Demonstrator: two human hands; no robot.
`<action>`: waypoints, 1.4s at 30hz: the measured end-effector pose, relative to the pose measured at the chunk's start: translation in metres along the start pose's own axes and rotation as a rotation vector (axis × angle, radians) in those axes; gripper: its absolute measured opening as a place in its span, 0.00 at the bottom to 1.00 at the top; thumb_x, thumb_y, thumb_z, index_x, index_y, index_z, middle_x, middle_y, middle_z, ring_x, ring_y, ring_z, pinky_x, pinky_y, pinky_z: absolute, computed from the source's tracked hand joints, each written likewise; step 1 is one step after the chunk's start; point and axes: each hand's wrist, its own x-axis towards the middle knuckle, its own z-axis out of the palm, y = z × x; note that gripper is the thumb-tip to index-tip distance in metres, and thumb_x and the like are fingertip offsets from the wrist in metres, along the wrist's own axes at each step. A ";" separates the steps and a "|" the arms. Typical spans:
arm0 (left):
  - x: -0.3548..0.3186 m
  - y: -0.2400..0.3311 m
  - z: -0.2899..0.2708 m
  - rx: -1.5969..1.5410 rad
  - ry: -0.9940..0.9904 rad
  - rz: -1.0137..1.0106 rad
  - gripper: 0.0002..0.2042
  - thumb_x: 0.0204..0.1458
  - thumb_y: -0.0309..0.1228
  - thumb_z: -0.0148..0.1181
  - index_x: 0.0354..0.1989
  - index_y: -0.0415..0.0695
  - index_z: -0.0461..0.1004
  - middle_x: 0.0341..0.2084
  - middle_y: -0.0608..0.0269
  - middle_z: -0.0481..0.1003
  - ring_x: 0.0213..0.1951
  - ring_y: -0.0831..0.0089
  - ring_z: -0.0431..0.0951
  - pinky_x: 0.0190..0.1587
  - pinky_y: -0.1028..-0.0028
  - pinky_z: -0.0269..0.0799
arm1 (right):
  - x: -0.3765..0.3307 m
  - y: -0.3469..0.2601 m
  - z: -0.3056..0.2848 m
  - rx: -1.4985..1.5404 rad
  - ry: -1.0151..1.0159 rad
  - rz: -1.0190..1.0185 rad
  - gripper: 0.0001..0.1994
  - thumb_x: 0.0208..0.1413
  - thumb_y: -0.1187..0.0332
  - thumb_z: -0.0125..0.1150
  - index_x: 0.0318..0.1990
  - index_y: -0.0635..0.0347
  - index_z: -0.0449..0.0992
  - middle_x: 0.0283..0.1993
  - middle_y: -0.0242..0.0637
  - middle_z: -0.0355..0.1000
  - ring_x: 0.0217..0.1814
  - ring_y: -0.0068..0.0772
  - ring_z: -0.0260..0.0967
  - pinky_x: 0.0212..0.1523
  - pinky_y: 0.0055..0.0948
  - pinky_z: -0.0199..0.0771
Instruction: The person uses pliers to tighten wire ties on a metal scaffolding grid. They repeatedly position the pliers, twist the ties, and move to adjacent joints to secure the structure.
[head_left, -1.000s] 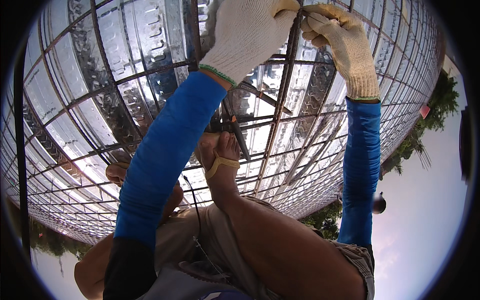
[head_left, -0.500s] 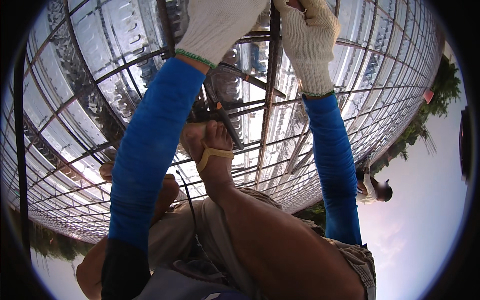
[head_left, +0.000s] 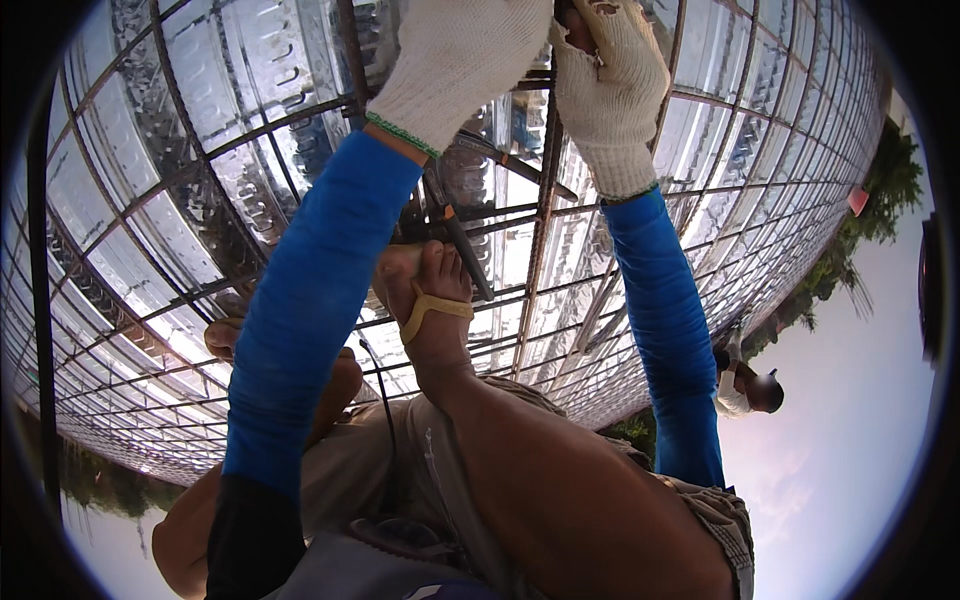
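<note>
Closest, the person's trousers point(head_left: 350, 460) and bent leg point(head_left: 560, 480) fill the lower part, with blue sleeves point(head_left: 310, 290) running up either side. Beyond, a foot point(head_left: 440, 355) in a yellow-strapped sandal rests on the mesh point(head_left: 268, 128), just beside a two-handled dark tool point(head_left: 467, 255) with orange marks, partly hidden by the left forearm. Farther up, the gloved left hand point(head_left: 465, 65) reaches past the top edge, its fingers out of sight, so I cannot tell whether they grip. The gloved right hand point(head_left: 612, 100) is curled, skin showing through its torn glove; what it pinches, if anything, is unclear. Between them runs a ribbed bar point(head_left: 546, 165). The step in hand appears to be close two-handed work along this bar; the next move likely calls for fine finger control and steady footing. Shiny metal sheeting point(head_left: 165, 225) lies beneath; a co-worker point(head_left: 735, 390) and trees point(head_left: 885, 195) stand far off.
</note>
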 end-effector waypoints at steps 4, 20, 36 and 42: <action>0.004 0.008 -0.003 -0.082 -0.034 -0.151 0.12 0.63 0.28 0.63 0.52 0.42 0.85 0.43 0.53 0.85 0.44 0.62 0.85 0.48 0.64 0.81 | 0.000 -0.007 -0.001 0.280 0.024 0.212 0.25 0.72 0.72 0.62 0.75 0.55 0.71 0.73 0.49 0.72 0.74 0.40 0.69 0.74 0.35 0.67; 0.005 -0.003 0.026 -0.033 0.097 -0.148 0.08 0.64 0.29 0.66 0.49 0.43 0.85 0.39 0.58 0.85 0.40 0.68 0.84 0.44 0.69 0.81 | 0.036 0.004 -0.044 0.578 -0.179 0.420 0.23 0.69 0.71 0.65 0.70 0.55 0.75 0.63 0.44 0.74 0.62 0.34 0.70 0.62 0.30 0.68; 0.009 0.007 0.019 -0.142 -0.041 -0.356 0.11 0.64 0.28 0.65 0.53 0.42 0.85 0.43 0.56 0.85 0.45 0.68 0.85 0.48 0.69 0.81 | 0.059 0.010 -0.051 0.580 -0.256 0.439 0.20 0.67 0.70 0.68 0.65 0.55 0.80 0.54 0.40 0.77 0.51 0.27 0.71 0.49 0.25 0.69; 0.002 -0.007 0.025 -0.027 0.108 -0.133 0.09 0.63 0.28 0.66 0.50 0.44 0.85 0.42 0.55 0.85 0.45 0.64 0.85 0.48 0.66 0.81 | 0.054 0.007 -0.045 0.599 -0.217 0.452 0.19 0.66 0.69 0.69 0.63 0.54 0.81 0.51 0.38 0.78 0.46 0.25 0.71 0.44 0.23 0.70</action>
